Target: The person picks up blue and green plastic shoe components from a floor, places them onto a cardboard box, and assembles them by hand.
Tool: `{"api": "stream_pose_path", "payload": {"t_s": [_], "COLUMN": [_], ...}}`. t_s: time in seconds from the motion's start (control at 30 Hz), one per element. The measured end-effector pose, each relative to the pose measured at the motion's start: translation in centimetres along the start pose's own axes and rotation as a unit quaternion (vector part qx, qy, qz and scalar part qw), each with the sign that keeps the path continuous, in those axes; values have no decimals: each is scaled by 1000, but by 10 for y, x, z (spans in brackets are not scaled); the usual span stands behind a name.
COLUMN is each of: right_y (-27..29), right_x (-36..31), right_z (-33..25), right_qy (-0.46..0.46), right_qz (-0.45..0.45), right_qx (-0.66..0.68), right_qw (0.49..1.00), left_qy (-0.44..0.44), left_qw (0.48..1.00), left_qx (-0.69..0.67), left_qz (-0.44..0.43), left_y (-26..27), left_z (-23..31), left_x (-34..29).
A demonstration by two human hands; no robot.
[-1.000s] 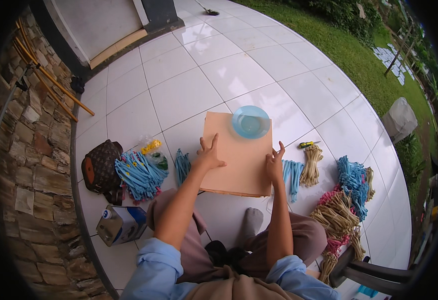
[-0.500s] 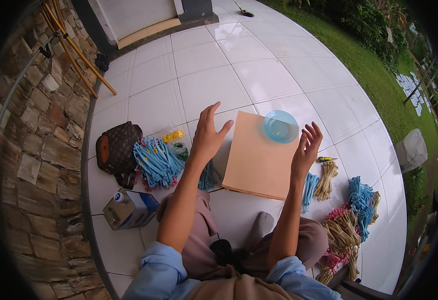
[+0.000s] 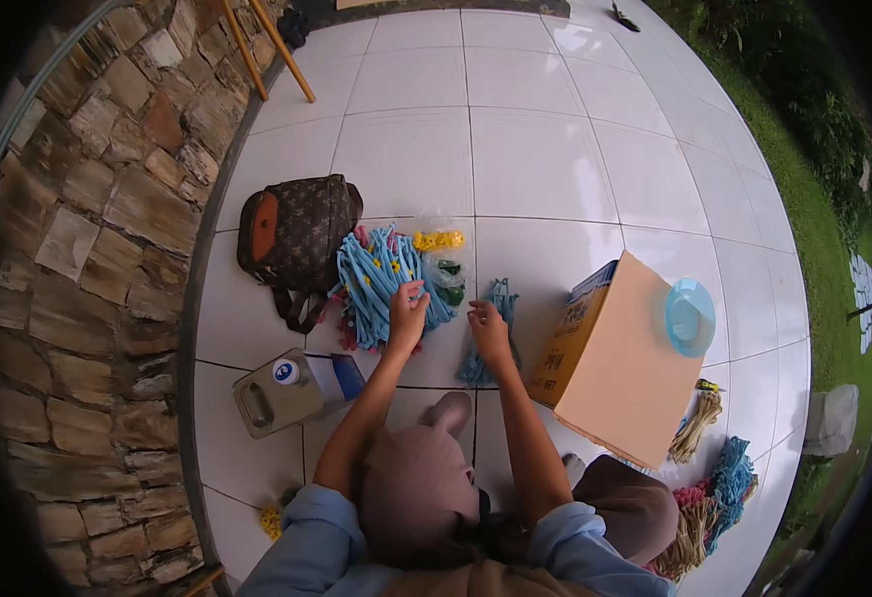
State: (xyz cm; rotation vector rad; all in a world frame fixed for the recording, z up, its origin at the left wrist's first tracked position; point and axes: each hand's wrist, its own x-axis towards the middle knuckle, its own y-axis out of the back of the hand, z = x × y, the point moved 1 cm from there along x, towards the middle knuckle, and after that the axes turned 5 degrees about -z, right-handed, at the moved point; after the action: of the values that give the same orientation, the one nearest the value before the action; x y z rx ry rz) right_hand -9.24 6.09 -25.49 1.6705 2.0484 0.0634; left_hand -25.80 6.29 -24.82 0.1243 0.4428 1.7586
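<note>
Two hands are working low over white glazed floor tiles as we are sitting on them, knees drawn up. Our left hand is resting on the big heap of light-blue strips, fingers curled down into it; we cannot tell whether it is actually gripping any. Our right hand is lying on the smaller blue bundle just beside, fingers loosely bent, and a firm hold is not showing either. Between and behind the two piles, a clear plastic bag with yellow and green bits is lying against the heap.

A rough stone wall is closing off our left side, with a brown patterned bag and a pale plastic jug lying near it, and wooden sticks are leaning there farther off. On our right, a cardboard box is standing tilted, a blue bowl sitting on its top face. Beyond it, straw-coloured and blue bundles are crowding the tile edge, where grass is beginning. Ahead of the piles, the tiles are stretching away wide toward the far edge.
</note>
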Motion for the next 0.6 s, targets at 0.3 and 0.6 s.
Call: {"api": "stream_pose_path", "payload": {"t_s": [0.3,0.6], "right_y": [-35,-25], "right_x": [105,60], "right_z": [27,10], "right_qy": [49,10], "right_qz": [243,212], "right_qx": [57,123], "right_qw": [967,969], "left_qy": [-44,-121], "left_qw": [979,989], "left_qx": [193,84], "left_qz": [41,-26], "left_y": [-63,-62], "left_z": [-17,-7], "left_x": [59,43]}}
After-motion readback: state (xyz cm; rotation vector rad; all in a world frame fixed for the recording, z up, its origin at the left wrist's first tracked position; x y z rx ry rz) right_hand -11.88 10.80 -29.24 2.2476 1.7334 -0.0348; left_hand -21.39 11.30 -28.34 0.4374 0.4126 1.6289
